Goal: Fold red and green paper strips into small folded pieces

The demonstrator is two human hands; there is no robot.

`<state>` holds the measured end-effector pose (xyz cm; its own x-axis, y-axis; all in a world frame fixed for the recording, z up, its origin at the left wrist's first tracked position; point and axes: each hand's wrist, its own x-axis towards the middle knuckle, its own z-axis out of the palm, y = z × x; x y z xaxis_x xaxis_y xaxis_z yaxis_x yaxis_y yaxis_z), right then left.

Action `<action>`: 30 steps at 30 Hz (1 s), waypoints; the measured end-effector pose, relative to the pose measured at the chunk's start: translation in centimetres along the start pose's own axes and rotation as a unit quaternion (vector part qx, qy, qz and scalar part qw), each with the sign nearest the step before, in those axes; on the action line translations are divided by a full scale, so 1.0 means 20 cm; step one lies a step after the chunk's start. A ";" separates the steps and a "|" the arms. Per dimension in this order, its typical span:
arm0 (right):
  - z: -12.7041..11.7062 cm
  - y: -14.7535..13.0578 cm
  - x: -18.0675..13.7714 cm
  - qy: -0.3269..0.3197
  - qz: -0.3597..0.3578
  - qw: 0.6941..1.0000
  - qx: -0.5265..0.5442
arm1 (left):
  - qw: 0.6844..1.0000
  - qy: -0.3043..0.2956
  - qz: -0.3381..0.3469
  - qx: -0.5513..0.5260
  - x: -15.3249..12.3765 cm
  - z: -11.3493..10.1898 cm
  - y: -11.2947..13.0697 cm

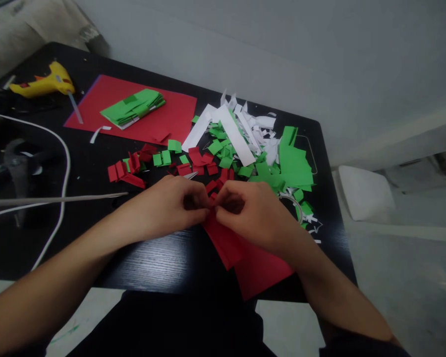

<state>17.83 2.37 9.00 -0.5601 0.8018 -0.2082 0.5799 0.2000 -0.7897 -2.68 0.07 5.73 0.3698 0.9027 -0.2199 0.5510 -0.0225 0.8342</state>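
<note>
My left hand and my right hand meet over the front middle of the black table, thumbs and forefingers pinched together. Between their fingertips is a small piece of red paper, mostly hidden by the fingers. Below my right hand lie a folded red paper strip and a larger red paper sheet. Just past my hands, small red folded paper pieces are scattered. The tip of a pointed metal tool shows behind my left hand; the rest is hidden.
Green paper pieces and white paper strips heap at the back right, beside a roll of tape. A folded green bundle rests on a red sheet. At left are a yellow glue gun and a white cable.
</note>
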 end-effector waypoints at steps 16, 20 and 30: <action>0.00 0.01 0.01 -0.003 0.005 1.000 0.018 | 1.000 0.011 0.008 -0.001 -0.01 0.00 0.01; 0.00 0.02 0.01 -0.003 -0.006 1.000 0.006 | 1.000 -0.001 -0.009 -0.005 0.00 0.00 0.01; 0.01 0.04 0.02 -0.003 -0.008 1.000 0.003 | 1.000 -0.013 -0.019 -0.018 0.00 -0.01 0.01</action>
<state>17.99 2.73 8.25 -0.5735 0.7948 -0.1986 0.5671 0.2102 -0.7964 -2.65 0.12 5.95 0.3683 0.8915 -0.2638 0.5381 0.0270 0.8425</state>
